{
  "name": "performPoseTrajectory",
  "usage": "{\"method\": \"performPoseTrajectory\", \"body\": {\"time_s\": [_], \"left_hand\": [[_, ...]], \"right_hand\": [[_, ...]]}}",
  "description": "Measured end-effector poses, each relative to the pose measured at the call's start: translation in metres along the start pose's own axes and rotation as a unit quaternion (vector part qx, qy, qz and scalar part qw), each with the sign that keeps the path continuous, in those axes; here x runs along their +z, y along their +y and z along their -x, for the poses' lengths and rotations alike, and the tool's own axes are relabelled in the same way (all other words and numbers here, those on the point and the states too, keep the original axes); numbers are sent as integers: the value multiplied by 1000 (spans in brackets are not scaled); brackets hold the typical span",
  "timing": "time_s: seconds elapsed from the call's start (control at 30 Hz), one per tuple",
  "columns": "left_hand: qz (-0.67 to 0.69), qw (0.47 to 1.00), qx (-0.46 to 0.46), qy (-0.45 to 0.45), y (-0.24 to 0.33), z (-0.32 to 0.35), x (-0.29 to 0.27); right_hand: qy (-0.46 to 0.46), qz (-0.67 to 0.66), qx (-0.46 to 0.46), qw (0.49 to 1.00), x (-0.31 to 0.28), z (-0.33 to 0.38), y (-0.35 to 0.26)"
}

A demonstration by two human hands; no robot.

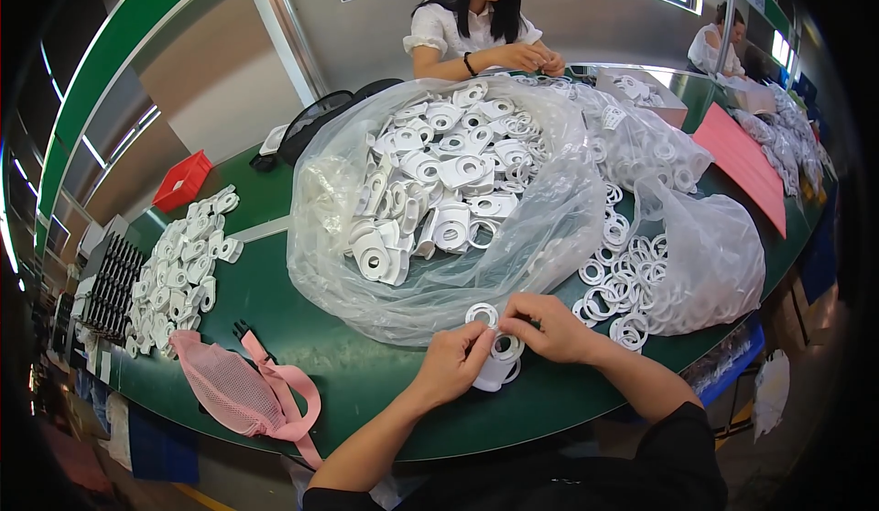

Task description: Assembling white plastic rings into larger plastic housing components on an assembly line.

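Note:
Close to the table's front edge, my left hand (450,362) has its thumb and fingers closed on a white plastic housing (492,375) with a round opening. My right hand (548,329) pinches at the upper edge of the same housing, its fingertips near the left thumb. A white ring shows around the opening, but the fingers partly hide how the pieces fit together. Just beyond my fingertips is another white ring (481,313), beside the edge of a large clear plastic bag (403,314). That bag lies open and holds many white housings (450,227).
Loose white rings (627,273) spill from a clear bag (719,264) at right. White parts (179,277) are heaped at left, near a red tray (182,180) and black racks (112,277). A pink mesh bag (229,387) lies front left. A person (476,35) works opposite.

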State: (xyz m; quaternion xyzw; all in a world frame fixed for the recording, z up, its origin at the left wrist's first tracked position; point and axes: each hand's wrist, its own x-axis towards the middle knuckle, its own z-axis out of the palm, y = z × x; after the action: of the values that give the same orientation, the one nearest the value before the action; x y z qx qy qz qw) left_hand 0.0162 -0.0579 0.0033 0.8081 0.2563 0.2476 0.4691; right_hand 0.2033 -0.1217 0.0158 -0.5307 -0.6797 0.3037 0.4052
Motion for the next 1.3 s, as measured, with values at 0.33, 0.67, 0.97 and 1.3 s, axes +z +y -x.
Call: {"method": "performPoseTrajectory", "body": {"time_s": [0.33, 0.67, 0.97, 1.3], "left_hand": [[333, 942, -28, 39, 11, 0, 15], [153, 988, 11, 35, 6, 0, 5], [56, 997, 13, 48, -1, 0, 5], [-18, 996, -50, 67, 5, 2, 6]], "right_hand": [[92, -206, 79, 971, 2, -3, 1], [32, -22, -47, 998, 2, -2, -1], [-2, -15, -43, 999, -2, -2, -2], [75, 24, -9, 997, 13, 2, -4]]}}
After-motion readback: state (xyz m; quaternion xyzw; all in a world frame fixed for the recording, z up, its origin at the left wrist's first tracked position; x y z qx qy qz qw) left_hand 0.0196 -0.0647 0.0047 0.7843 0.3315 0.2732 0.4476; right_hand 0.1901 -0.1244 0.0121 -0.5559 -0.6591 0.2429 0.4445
